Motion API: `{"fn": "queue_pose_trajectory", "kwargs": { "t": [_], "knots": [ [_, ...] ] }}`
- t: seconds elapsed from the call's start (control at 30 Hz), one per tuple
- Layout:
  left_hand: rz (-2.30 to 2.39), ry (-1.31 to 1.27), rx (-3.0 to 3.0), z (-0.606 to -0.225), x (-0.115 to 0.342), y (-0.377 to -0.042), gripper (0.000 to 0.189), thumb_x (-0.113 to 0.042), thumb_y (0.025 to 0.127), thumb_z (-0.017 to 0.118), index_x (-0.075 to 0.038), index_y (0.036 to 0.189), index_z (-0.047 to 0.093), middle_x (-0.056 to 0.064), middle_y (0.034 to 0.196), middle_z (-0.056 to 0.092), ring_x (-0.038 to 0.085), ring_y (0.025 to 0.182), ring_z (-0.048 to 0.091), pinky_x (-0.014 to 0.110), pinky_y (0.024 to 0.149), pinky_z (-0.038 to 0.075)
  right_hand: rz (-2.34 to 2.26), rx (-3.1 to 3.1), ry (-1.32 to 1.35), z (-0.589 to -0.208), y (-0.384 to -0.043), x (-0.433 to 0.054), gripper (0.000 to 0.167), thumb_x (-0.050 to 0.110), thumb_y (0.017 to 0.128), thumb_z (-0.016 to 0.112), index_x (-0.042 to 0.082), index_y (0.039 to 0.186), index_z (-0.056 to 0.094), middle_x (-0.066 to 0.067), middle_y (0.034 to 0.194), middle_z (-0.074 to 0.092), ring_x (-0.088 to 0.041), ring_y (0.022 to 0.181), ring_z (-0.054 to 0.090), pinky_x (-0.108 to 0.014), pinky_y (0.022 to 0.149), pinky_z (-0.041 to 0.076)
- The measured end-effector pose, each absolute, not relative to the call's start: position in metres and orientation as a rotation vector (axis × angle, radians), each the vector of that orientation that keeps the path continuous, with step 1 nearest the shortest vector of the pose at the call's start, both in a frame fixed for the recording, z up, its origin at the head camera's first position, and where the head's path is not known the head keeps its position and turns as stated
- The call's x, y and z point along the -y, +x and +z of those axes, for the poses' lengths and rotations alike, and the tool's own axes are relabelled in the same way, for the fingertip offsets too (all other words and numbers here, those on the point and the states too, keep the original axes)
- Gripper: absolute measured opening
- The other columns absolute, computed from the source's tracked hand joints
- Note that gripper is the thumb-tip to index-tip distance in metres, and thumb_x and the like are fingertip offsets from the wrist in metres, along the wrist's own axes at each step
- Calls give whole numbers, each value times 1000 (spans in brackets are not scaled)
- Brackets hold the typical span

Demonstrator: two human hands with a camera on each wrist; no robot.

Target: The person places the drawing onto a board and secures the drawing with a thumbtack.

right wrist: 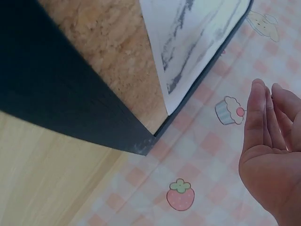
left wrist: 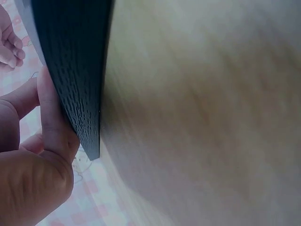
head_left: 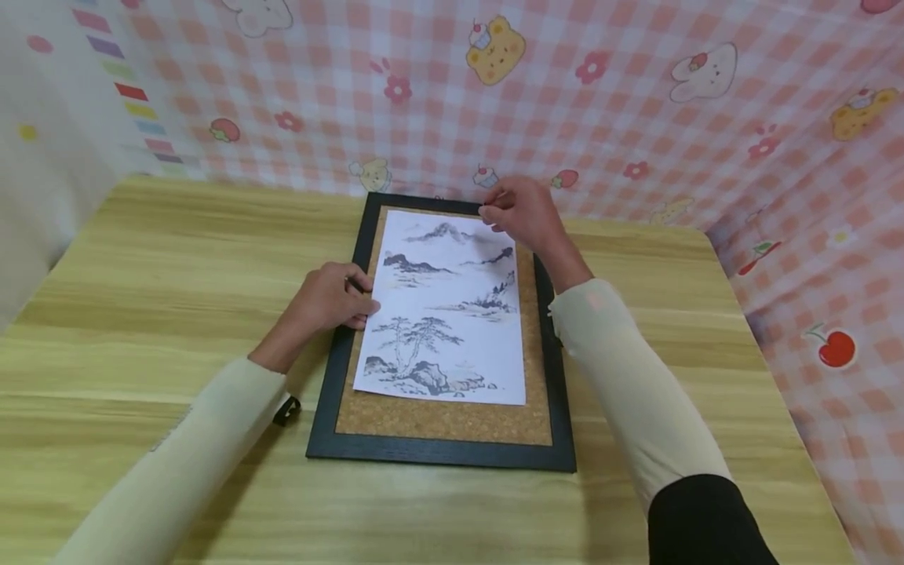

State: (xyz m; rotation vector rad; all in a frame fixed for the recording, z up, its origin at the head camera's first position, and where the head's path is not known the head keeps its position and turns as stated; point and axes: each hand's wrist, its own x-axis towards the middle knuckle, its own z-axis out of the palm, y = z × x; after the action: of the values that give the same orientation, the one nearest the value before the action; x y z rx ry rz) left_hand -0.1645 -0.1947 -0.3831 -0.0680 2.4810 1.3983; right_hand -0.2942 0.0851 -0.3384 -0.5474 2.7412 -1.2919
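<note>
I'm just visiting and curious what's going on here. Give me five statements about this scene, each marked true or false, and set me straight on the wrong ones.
1. The landscape print lies on the cork. True.
2. The landscape print hides all the cork. False: bare cork shows below it.
3. The right hand is by the landscape print's upper right corner. True.
4. The left hand is at the left side of the black frame. True.
5. The black frame hangs on a wall. False: it rests on the wood-grain table.

The paper (head_left: 438, 284) is white with grey landscapes, the cork (head_left: 452, 422) speckled tan, the frame (head_left: 441, 453) black — the cloth (head_left: 438, 59) pink-checked.
</note>
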Motion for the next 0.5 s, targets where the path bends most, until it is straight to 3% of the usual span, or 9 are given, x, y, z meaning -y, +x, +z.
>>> {"fn": "queue_pose_trajectory", "kwargs": {
  "t": [0.5],
  "knots": [
    [1409,-58,-2476,-381,197,-164,25,-1,92,72,8,112,61,14,82,68,13,61,70,30,63,61,-1150,-2717,-417,-350,-306,-77,19,7,98,67,-1,115,70,-17,110,73,-29,93,72,-39,81,59]
  ]
}}
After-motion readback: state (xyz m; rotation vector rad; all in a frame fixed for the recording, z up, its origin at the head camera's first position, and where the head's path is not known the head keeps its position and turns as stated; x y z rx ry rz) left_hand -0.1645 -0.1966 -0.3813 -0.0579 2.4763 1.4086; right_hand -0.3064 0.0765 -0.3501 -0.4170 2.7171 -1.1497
